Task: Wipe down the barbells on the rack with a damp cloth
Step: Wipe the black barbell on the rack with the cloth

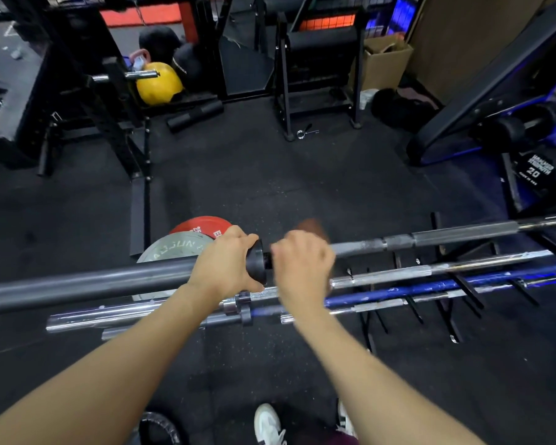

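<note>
From the head camera, the left hand (224,264) grips the top barbell (430,239) at its collar, steadying it on the rack (456,316). The right hand (302,268) (blurred) curls around the shaft, brown cloth (313,228) showing behind. Wiping is underway; next probably calls for strokes rightward.

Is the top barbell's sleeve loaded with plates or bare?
Bare. The dark sleeve of the top barbell carries no plates; the left hand grips it at the collar.

"20" on the black dumbbell (534,170); "25" on the red plate (203,227).
</note>
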{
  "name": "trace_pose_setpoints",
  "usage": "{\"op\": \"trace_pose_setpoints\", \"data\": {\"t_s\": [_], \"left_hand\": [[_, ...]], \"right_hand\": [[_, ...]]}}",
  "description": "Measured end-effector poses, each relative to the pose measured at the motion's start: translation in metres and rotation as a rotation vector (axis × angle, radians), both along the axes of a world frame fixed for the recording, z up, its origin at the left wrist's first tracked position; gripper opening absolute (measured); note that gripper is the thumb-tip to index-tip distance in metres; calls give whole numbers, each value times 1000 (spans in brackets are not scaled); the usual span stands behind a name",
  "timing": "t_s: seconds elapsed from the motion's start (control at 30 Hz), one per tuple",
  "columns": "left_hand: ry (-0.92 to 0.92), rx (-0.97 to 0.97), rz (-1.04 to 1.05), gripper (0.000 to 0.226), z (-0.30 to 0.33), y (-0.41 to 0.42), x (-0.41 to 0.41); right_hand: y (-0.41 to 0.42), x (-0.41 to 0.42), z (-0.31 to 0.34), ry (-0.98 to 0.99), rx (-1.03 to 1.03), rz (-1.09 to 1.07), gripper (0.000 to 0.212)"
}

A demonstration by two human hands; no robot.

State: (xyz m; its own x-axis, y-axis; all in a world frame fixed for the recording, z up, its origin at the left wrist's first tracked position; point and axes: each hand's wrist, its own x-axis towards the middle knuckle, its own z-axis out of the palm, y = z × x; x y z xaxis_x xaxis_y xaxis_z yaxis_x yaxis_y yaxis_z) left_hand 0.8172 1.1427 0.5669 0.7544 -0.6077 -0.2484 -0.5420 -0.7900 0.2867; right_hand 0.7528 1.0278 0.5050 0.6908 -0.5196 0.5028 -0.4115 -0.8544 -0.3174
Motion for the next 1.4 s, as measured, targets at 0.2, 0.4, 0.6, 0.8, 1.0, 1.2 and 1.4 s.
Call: {"op": "trace_pose_setpoints", "data": {"t_s": [0.2,0.4,0.6,0.8,1.0,1.2,1.4], "left_hand": [[36,26,-2,82,0,7,7],[-9,48,-18,82,2,1,2],[-11,76,-12,67,4,-3,1],[-13,92,-13,72,1,0,3],[-17,94,5,90,0,-3,-1],[15,87,28,98,2,0,1],[-12,77,6,87,-1,-2,1]], "right_hand": [[-54,-23,-8,17,-228,304,17],[-85,-32,-4,62,-150,-181,26],[-9,-2,12,143,-225,197,28],[-143,-42,17,263,-249,-169,27],[-58,-11,21,219,-107,-193,31],[-98,-25,8,151,-210,63,32],[-157,-42,0,20,-132,-164,35]]}}
